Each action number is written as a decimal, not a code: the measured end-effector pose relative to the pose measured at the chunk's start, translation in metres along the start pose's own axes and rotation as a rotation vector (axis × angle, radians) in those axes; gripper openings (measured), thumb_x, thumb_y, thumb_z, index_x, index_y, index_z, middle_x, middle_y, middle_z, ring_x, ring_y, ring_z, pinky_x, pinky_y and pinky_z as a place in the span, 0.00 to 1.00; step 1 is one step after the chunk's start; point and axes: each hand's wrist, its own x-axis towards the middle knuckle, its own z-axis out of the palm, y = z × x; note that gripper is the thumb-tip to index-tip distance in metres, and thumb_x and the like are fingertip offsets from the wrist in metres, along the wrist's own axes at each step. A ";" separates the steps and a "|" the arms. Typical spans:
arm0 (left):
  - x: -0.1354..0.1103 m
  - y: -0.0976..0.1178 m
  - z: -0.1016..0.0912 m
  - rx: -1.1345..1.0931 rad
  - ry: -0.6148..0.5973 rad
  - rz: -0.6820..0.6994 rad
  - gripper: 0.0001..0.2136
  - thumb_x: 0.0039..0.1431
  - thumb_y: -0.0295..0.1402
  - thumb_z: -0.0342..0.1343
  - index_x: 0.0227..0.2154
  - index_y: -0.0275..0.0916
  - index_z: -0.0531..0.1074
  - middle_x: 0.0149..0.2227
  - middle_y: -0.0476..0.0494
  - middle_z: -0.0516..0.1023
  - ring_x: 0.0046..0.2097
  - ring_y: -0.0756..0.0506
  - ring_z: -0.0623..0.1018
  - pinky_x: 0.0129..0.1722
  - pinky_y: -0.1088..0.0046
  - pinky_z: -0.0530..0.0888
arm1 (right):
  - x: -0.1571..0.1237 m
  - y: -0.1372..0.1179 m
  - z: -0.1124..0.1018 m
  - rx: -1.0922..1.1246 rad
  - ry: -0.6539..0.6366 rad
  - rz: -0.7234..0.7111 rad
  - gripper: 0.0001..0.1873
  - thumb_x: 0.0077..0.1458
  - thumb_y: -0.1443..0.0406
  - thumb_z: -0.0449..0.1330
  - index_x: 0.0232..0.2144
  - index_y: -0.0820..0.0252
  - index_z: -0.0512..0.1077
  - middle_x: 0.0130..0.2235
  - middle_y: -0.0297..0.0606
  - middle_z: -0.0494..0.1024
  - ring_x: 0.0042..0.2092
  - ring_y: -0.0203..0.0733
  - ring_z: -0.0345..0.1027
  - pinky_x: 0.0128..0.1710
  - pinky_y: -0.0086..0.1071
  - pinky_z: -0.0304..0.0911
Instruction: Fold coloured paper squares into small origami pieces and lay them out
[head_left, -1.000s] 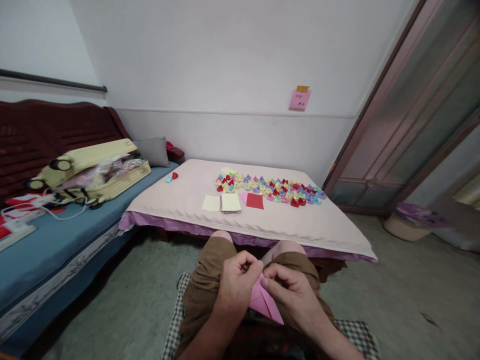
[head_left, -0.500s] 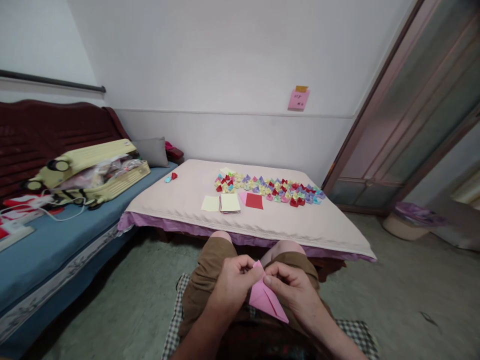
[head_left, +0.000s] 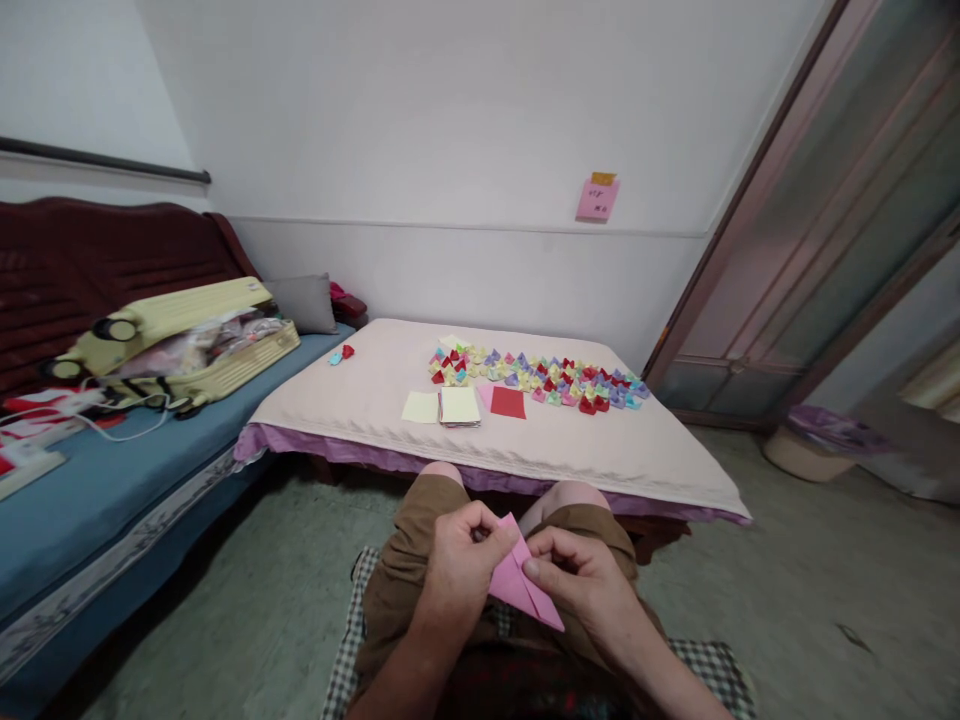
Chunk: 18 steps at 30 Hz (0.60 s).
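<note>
A pink sheet of origami paper (head_left: pixel 525 583), folded into a pointed shape with a crease line down it, is held above my lap. My left hand (head_left: pixel 466 565) pinches its upper left edge between thumb and fingers. On the other side, my right hand (head_left: pixel 574 575) grips the right edge, thumb on top. On the table in front lie a stack of pale yellow paper squares (head_left: pixel 460 406), a single pale yellow sheet (head_left: pixel 420 407) and a red square (head_left: pixel 508 402). Many small folded paper pieces (head_left: pixel 555 378) in several colours spread behind them.
The cloth-covered table (head_left: pixel 337 410) stands just beyond my knees. A blue-covered bench (head_left: pixel 150 470) at left carries an open yellow suitcase (head_left: pixel 202 300) and a grey pillow (head_left: pixel 304 303). A lined bin (head_left: pixel 814 445) stands at right. A pink note (head_left: pixel 598 198) is taped to the wall.
The pink paper has shifted slightly up and left, and its lower flap now lies flatter, with the gap in it narrower. Both hands still grip it.
</note>
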 end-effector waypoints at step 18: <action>-0.015 -0.001 0.008 -0.114 0.006 0.109 0.01 0.48 0.28 0.58 0.26 0.37 0.74 0.24 0.50 0.74 0.27 0.50 0.71 0.29 0.77 0.67 | -0.002 -0.001 0.005 0.609 -0.051 0.120 0.08 0.42 0.64 0.71 0.22 0.62 0.77 0.24 0.33 0.75 0.26 0.34 0.63 0.30 0.29 0.56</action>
